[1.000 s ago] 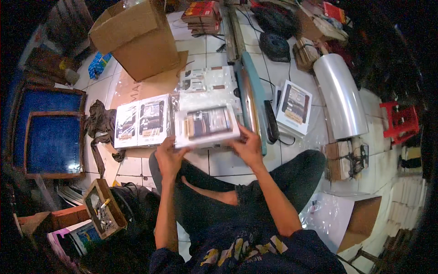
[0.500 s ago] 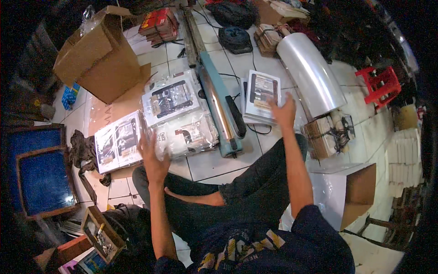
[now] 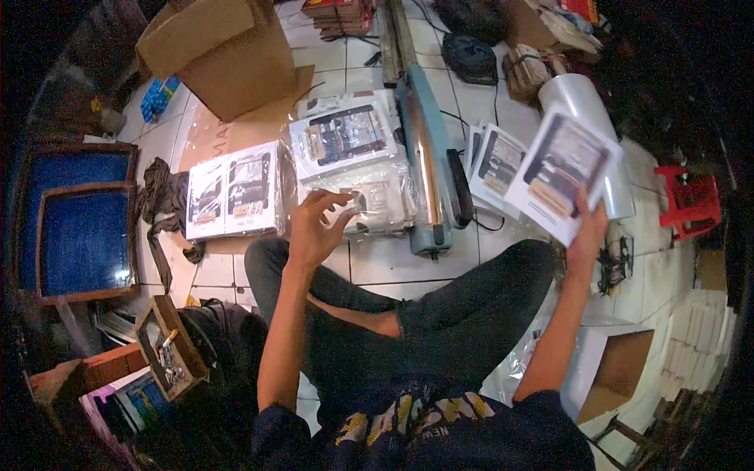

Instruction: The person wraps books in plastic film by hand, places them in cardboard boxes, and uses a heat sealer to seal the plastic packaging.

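Observation:
In my right hand point(image 3: 587, 235) is a white book point(image 3: 559, 177) with a printed picture on its cover, gripped by its lower right edge and lifted tilted off the floor. Just left of it, more white books point(image 3: 497, 174) lie on the tiles, partly hidden. My left hand point(image 3: 316, 231) hovers with thumb and fingers apart, in front of clear plastic bags point(image 3: 377, 212) that lie flat. On these rests a plastic-wrapped book point(image 3: 345, 140). Further left are wrapped white books point(image 3: 236, 192) side by side. A long teal heat sealer point(image 3: 428, 149) lies between my two hands.
A roll of clear film point(image 3: 620, 184) lies at the right, near a red stool point(image 3: 687, 202). An open cardboard box point(image 3: 220, 59) stands far left. Blue framed screens point(image 3: 82, 243) and a wooden tray with cigarette butts point(image 3: 170, 349) are at the left. My crossed legs are close in front.
My right hand has taken a white book from the pile and raised it to the right. My left hand has shifted from the wrapped books toward the plastic bags. The view has turned left.

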Available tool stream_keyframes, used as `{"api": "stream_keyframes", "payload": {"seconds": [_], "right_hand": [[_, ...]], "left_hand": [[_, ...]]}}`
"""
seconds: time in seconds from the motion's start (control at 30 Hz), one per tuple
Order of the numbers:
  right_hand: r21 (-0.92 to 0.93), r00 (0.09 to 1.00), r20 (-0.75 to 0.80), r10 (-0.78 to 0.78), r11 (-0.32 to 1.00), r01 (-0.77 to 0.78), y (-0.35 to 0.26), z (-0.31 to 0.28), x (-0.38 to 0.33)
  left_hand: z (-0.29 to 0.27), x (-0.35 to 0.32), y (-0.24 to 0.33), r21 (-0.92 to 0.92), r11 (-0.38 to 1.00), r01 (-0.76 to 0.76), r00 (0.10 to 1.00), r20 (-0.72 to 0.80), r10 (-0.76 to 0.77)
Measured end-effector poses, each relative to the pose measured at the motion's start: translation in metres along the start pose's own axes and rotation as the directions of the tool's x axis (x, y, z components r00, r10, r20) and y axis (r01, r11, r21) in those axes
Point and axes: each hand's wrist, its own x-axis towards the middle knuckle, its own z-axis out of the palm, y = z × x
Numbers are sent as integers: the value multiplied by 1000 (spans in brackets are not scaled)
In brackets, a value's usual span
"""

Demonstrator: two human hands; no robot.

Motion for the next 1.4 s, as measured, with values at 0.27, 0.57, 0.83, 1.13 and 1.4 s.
{"api": "stream_keyframes", "payload": {"seconds": [0.27, 0.57, 0.83, 1.13, 1.4], "right_hand": [[-137, 516, 719, 465, 823, -551, -50, 50, -174], [248, 518, 636, 571, 485, -839, 49, 130, -231], [412, 614, 583, 533, 458, -788, 51, 155, -223], [420, 654, 460, 600, 502, -756, 49, 178, -236], [36, 864, 396, 310, 935, -352, 73, 156, -157]], "left_hand": [[5, 15, 7, -149, 982, 120, 991, -33, -126], [-33, -20, -10, 122, 992, -15, 994, -106, 28], [-30, -59, -31, -210, 960, 187, 975, -76, -206], [-3, -74, -13, -881, 185, 436, 747, 240, -620], [-6, -69, -9, -805, 365, 468, 685, 68, -726]]}}
